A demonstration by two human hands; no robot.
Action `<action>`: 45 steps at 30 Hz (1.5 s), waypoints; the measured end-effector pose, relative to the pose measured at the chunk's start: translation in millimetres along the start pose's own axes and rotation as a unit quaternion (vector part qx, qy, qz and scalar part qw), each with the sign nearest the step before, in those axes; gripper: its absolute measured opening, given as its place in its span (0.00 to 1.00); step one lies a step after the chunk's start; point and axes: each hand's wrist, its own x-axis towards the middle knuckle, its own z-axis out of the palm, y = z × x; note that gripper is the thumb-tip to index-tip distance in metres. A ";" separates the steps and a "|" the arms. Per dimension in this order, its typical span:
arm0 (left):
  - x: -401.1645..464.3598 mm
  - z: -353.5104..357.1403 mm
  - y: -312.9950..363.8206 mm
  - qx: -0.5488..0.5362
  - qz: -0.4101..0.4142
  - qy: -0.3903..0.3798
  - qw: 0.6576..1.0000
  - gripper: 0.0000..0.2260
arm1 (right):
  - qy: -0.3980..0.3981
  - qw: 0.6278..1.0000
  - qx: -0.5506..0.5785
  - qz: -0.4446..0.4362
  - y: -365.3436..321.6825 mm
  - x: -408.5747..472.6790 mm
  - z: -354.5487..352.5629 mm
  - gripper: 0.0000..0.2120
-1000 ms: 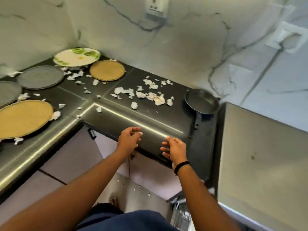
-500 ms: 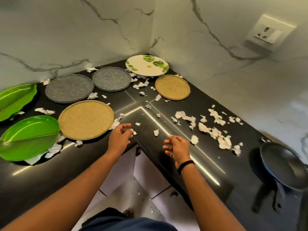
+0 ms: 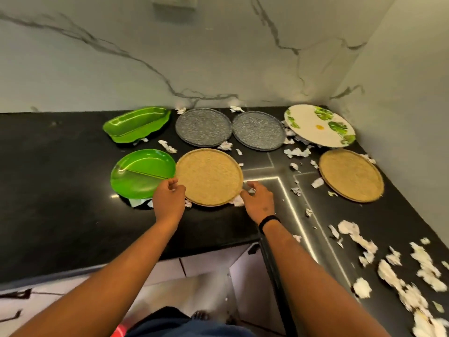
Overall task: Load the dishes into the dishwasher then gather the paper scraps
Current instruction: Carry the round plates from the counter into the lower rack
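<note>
Flanking tan plate (image 3: 209,176) | left hand (image 3: 170,198), right hand (image 3: 258,201) loosely curled | contact seemingly at rim

Black countertop (image 3: 60,190); marble-veined wall (image 3: 170,57); wall socket (image 3: 173,1) at top edge.

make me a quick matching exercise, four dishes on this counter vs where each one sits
Things:
1. white leaf-print plate
2. green boat-shaped dish
3. round green divided plate
4. tan woven plate between the hands

Places:
A. back left by the wall
B. front row, centre
C. back right corner
D. front row, far left

Pairs: 1-C, 2-A, 3-D, 4-B
</note>
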 end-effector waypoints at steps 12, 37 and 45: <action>21.5 5.0 -13.0 -0.028 -0.110 0.021 0.993 0.11 | -0.101 0.984 -0.147 -0.019 -16.6 78.7 34.3 0.19; -15.5 57.3 21.6 -0.090 -0.079 -0.199 0.973 0.05 | 0.275 0.896 0.310 0.159 19.9 -6.5 -55.8 0.03; -96.7 124.5 14.2 -0.026 -0.065 -0.392 0.917 0.06 | 0.444 0.794 0.341 0.235 102.7 -120.2 -111.9 0.09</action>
